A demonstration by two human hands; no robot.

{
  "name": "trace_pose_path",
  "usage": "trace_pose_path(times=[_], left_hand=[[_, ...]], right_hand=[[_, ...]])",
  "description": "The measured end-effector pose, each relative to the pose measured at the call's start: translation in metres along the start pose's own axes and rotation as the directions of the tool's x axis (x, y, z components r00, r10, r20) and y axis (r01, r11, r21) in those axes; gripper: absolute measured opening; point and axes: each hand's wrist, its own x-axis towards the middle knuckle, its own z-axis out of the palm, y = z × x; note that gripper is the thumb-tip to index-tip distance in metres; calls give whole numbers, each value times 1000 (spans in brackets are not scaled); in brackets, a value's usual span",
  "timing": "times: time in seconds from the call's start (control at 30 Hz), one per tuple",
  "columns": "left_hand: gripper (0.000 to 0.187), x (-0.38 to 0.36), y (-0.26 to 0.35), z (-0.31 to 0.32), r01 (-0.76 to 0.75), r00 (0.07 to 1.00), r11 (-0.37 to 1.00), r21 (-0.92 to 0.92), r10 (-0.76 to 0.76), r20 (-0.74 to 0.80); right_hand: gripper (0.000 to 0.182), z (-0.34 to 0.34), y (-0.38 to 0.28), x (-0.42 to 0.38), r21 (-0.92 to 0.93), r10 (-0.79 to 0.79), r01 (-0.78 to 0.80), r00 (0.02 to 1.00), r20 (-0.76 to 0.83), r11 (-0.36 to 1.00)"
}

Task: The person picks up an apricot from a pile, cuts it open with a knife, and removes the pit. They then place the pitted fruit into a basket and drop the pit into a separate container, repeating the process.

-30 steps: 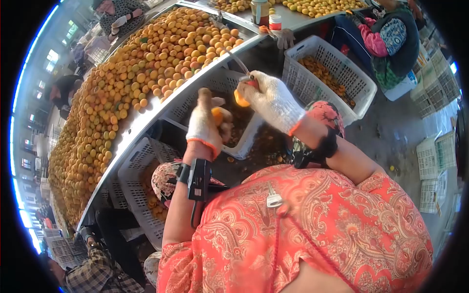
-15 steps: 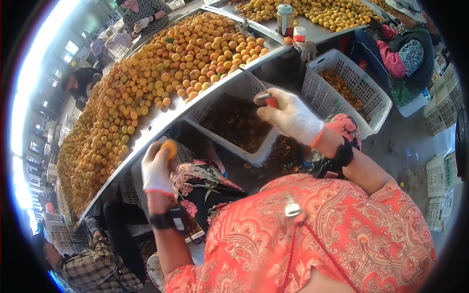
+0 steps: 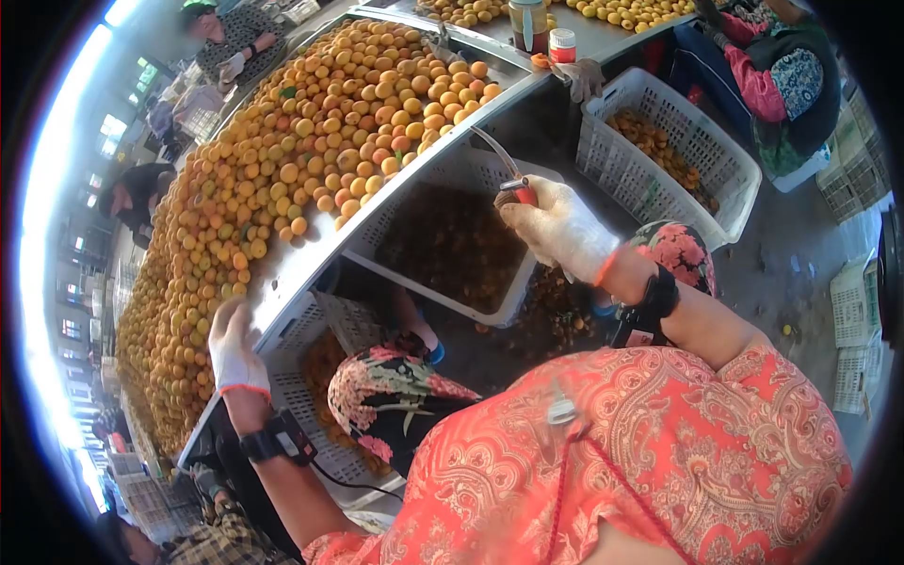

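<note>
My left hand (image 3: 234, 347), in a white glove with an orange cuff, reaches up to the metal table's edge (image 3: 282, 282) beside the big heap of orange apricot-like fruit (image 3: 282, 160). Its fingers are stretched out and I see nothing in it. My right hand (image 3: 562, 229), gloved the same way, grips a small knife by its red handle (image 3: 523, 191), with the thin curved blade pointing up and to the left over a white crate of dark pits (image 3: 490, 303).
A white crate with cut fruit (image 3: 730, 179) stands at the right, and another crate (image 3: 311, 405) sits under the table by my knee. A jar (image 3: 527, 17), a red-lidded tub (image 3: 562, 43) and a spare glove (image 3: 581, 75) lie on the table. Other people work around the table.
My left hand, which held an orange fruit piece, has swung down and left to the table edge and no longer shows the fruit. My right hand has kept the knife, barely moving.
</note>
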Motion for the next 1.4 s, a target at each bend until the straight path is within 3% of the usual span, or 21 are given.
trace_pose_path(times=[0.13,0.23,0.3,0.37,0.4,0.5,0.53,0.57,0.67,0.73,0.77,0.83,0.87,0.9,0.93,0.97,1.03,1.07,1.3,1.37,1.4], left_hand=[[22,72,8,66,33,981,999,-25,-27,192],[23,124,7,113,48,953,995,-85,-20,302],[37,155,3,141,84,936,993,78,-105,337],[45,185,-11,172,-105,945,973,207,32,325],[51,219,-30,179,-154,931,930,333,23,365],[52,252,-50,212,-703,710,445,554,406,575],[52,253,-49,223,-730,684,326,601,357,637],[53,258,-54,233,-725,688,220,652,254,679],[52,251,-55,253,-707,705,130,695,205,679],[51,249,-47,260,-626,776,43,779,143,615],[51,250,-47,261,-626,775,39,779,142,616],[48,255,-53,250,-558,830,226,799,168,532],[45,257,-57,239,-468,861,617,632,159,482],[36,234,-34,235,-295,896,835,465,72,439],[36,214,-22,226,-89,887,990,113,27,461],[37,193,-14,214,145,869,957,-250,-2,495],[40,153,2,192,291,776,786,-546,141,615],[47,136,11,177,346,732,736,-582,176,658],[55,11,25,101,340,831,572,-746,188,523],[55,-23,25,82,288,869,575,-766,180,461],[54,-39,25,74,255,887,576,-777,180,425]], right_hand=[[20,-13,12,23,-7,-13,13,999,-49,1000],[21,-23,23,41,-169,-97,78,989,-108,982],[24,-26,28,50,-226,-86,53,986,-141,973],[24,-26,25,58,-203,-19,-12,989,-147,979],[25,-29,28,62,-256,-15,-24,989,-147,966],[24,-37,42,75,-356,-38,-15,989,-141,934],[23,-38,44,77,-353,-71,19,988,-135,935],[23,-40,46,78,-349,-103,53,986,-127,936],[21,-42,46,79,-373,-86,35,989,-121,927],[21,-44,46,77,-385,-77,24,990,-122,922],[21,-45,45,76,-393,-92,39,989,-116,919],[21,-46,43,72,-400,-111,61,989,-101,915],[22,-47,44,70,-384,-127,78,986,-104,920],[22,-47,43,69,-366,-145,97,984,-106,925],[22,-47,42,67,-362,-153,108,983,-98,926],[22,-48,41,65,-355,-148,102,983,-105,929],[23,-45,43,64,-295,-173,131,977,-121,946],[24,-45,41,63,-340,-181,137,978,-104,931],[22,-31,48,59,-313,-178,149,982,-64,938],[23,-26,48,59,-336,-89,51,991,-99,941],[25,-25,53,62,-350,-123,83,988,-92,933]])
